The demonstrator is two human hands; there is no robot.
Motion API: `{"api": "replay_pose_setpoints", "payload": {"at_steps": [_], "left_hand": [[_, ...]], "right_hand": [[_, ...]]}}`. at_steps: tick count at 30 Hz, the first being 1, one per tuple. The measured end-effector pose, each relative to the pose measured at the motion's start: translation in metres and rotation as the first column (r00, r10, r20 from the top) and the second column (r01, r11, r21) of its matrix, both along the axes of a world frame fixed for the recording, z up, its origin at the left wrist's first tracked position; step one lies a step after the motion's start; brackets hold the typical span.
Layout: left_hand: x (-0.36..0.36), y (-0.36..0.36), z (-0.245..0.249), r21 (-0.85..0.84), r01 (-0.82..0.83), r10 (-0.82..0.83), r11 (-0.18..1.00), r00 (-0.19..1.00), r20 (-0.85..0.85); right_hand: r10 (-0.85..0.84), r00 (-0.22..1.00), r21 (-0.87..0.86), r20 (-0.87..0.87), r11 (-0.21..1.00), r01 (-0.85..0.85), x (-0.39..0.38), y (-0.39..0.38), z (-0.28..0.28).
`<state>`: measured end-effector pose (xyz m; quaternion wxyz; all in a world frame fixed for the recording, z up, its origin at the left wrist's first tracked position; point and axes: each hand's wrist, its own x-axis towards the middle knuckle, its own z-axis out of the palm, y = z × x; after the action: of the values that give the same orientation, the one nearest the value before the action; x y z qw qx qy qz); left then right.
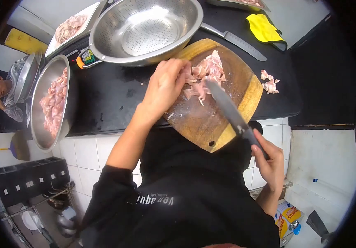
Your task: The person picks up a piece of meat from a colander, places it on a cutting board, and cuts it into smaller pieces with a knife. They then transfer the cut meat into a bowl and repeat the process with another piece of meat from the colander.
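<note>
On a wooden cutting board (194, 122) lies a piece of raw, pink chicken (211, 68) with loose flaps towards me. My left hand (167, 80) is closed at the left side of the meat, its curled fingers gripping the edge. A large kitchen knife (227, 105) is held by its dark handle in my right hand (269, 159), fingers wrapped round it. The blade slants up and left across the board, its tip at the chicken's lower right edge. My fingers partly hide the left end of the meat.
A perforated steel colander (182, 31) touches the board's far side. Beyond the board lie a second knife (246, 45) and yellow cloth (262, 28). Meat scraps (270, 84) sit right. A steel bowl of raw meat (66, 99) stands left; another person (10, 89) is beyond it.
</note>
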<state>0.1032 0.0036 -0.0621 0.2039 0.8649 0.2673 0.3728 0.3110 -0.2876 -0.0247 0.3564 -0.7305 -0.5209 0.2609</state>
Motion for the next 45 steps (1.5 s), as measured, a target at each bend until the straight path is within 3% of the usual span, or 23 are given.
{"api": "replay_pose_setpoints", "payload": {"at_steps": [2, 3, 7, 10, 12, 14, 18, 20, 26, 32, 34, 36, 39, 45], "left_hand": [[0.006, 0.007, 0.001, 0.096, 0.054, -0.05, 0.994, 0.998, -0.044], [0.005, 0.004, 0.007, 0.027, 0.08, -0.076, 0.996, 0.988, -0.133], [-0.004, -0.023, 0.011, 0.052, 0.057, -0.047, 0.997, 0.984, -0.169], [-0.004, -0.028, -0.003, -0.028, 0.02, -0.024, 0.999, 0.986, -0.164], [-0.002, -0.023, -0.004, -0.025, -0.047, 0.042, 0.999, 0.98, -0.192], [0.003, -0.017, -0.001, 0.0, -0.117, 0.116, 0.993, 0.981, -0.155], [0.01, 0.008, -0.012, 0.026, 0.077, -0.064, 0.997, 0.935, -0.349], [0.015, 0.013, -0.016, 0.03, 0.065, -0.05, 0.997, 0.936, -0.348], [0.032, 0.028, -0.03, 0.048, 0.015, 0.001, 0.999, 0.95, -0.311], [0.045, 0.024, -0.017, 0.014, 0.013, -0.011, 1.0, 0.993, -0.121], [0.042, 0.006, -0.006, 0.178, 0.004, 0.014, 0.984, 0.995, -0.099], [0.036, -0.012, -0.004, 0.178, 0.012, 0.013, 0.984, 0.991, -0.136], [0.031, -0.039, -0.01, -0.031, 0.044, -0.05, 0.999, 0.972, -0.229], [0.026, -0.062, -0.015, -0.075, 0.082, -0.093, 0.994, 0.985, -0.148]], "right_hand": [[-0.147, 0.984, 0.076, -0.1, 0.985, 0.155, -0.001, 0.003, -0.005], [-0.156, 0.98, 0.075, -0.119, 0.983, 0.166, 0.002, 0.002, -0.006], [-0.221, 0.961, 0.096, -0.166, 0.966, 0.239, 0.01, 0.0, -0.015], [-0.188, 0.982, 0.147, -0.015, 0.971, 0.188, 0.012, 0.017, -0.016], [-0.056, 0.985, 0.259, 0.165, 0.966, 0.012, 0.008, 0.036, -0.017], [-0.012, 0.984, 0.257, 0.176, 0.966, -0.034, 0.002, 0.054, -0.018], [0.055, 0.95, 0.212, 0.306, 0.969, -0.124, -0.003, 0.078, -0.021], [0.025, 0.927, 0.156, 0.375, 0.984, -0.089, 0.003, 0.079, -0.022], [-0.067, 0.942, 0.119, 0.329, 0.992, 0.03, 0.003, 0.06, -0.013], [-0.106, 0.954, 0.105, 0.28, 0.991, 0.079, 0.005, 0.052, -0.006], [-0.1, 0.965, 0.142, 0.241, 0.988, 0.067, 0.011, 0.046, -0.013], [-0.098, 0.974, 0.177, 0.203, 0.982, 0.062, 0.011, 0.04, -0.018], [-0.13, 0.989, 0.139, 0.076, 0.983, 0.119, 0.007, 0.037, -0.021], [-0.104, 0.992, 0.196, 0.069, 0.977, 0.089, 0.009, 0.035, -0.024]]}}
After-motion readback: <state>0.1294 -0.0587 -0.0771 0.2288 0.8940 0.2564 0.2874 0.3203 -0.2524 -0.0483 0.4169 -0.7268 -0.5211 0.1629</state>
